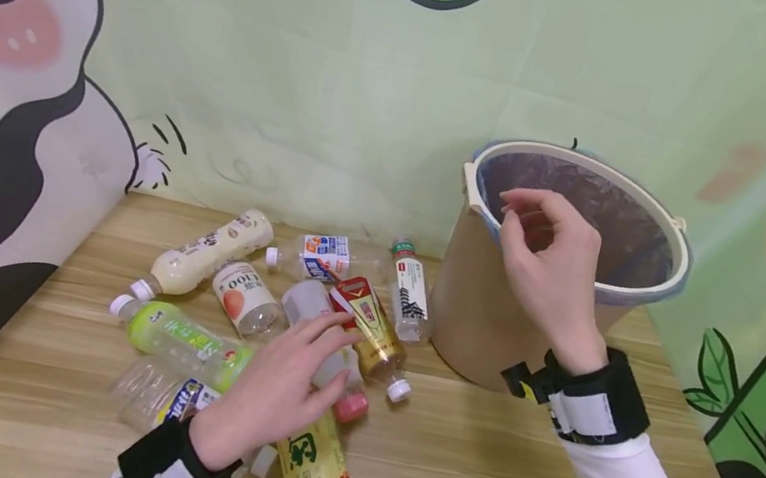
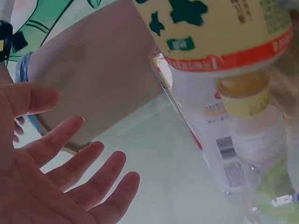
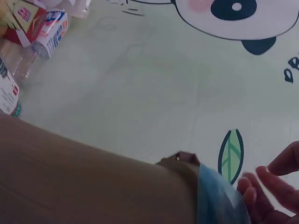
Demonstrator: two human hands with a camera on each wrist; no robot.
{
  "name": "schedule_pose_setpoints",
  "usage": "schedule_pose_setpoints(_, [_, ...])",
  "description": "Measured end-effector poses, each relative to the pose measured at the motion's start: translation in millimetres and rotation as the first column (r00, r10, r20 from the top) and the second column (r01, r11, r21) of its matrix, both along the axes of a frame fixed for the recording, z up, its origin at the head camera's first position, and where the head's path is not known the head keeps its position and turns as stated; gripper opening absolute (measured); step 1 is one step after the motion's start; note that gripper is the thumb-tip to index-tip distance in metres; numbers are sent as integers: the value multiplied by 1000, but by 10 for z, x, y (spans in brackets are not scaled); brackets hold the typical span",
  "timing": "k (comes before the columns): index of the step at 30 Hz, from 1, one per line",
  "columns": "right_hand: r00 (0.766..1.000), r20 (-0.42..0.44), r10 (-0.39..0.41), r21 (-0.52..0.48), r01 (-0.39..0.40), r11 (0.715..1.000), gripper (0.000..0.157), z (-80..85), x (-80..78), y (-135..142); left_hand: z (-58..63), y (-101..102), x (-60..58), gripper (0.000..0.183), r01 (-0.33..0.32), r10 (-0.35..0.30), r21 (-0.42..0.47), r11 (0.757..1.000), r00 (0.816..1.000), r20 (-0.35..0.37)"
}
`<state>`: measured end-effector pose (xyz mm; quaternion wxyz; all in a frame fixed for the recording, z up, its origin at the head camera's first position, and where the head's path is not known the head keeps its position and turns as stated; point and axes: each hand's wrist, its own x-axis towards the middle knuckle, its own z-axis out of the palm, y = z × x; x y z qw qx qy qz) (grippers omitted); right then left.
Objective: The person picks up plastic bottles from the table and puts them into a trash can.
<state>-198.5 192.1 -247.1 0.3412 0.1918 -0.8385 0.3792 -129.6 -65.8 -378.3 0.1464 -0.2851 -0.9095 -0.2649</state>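
Brown bin [image 1: 465,312] standing toward the right of the wood-grain surface [image 1: 465,473], bag [image 1: 645,241] lining it, and at its mouth hangs the right hand [image 1: 554,259]: narrow grip, fingers loosely bent, a small gap between thumb and fingertips. Over to the left hand [image 1: 286,383], grip wide, fingers relaxed and spread, right above the pink-capped bottle [image 1: 350,408]! Beside that one lies the red-and-gold bottle [image 1: 375,331]. Nearer the camera, it's the yellow-labelled bottle [image 1: 319,474] on its side; out left, the green bottle [image 1: 183,341] and the cream bottle [image 1: 209,252]. Just beside the bin, the green-capped bottle [image 1: 411,290].
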Motion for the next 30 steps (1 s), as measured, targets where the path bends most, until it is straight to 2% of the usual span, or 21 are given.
schedule_pose_setpoints(5, [989,-89,119,11,-118,993,17,-201,154,-71,-4,-47,8,36,-4,4,-53,999,1000,3])
schedule_pose_setpoints(11, [971,-75,226,-9,-227,974,21,-533,289,-202,-20,-195,5,36,13,-12,-105,994,1000,12])
schedule_pose_setpoints(14, [967,-9,253,-20,-253,967,22,-718,314,-273,-44,-309,-1,37,19,-17,-128,992,1000,21])
schedule_pose_setpoints(18, [959,123,254,-34,-252,967,25,-920,358,-342,-78,-475,-16,39,33,-30,-163,986,999,21])
schedule_pose_setpoints(23, [926,263,272,-47,-270,962,25,-1100,420,-426,-97,-695,-9,40,52,-54,-185,981,999,-6])
schedule_pose_setpoints(25, [909,307,282,-55,-279,959,26,-1122,476,-473,-106,-775,10,42,54,-56,-199,978,998,-7])
schedule_pose_setpoints(30, [886,381,265,-36,-272,962,26,-1253,531,-512,-128,-920,69,44,30,-28,-256,966,1000,14])
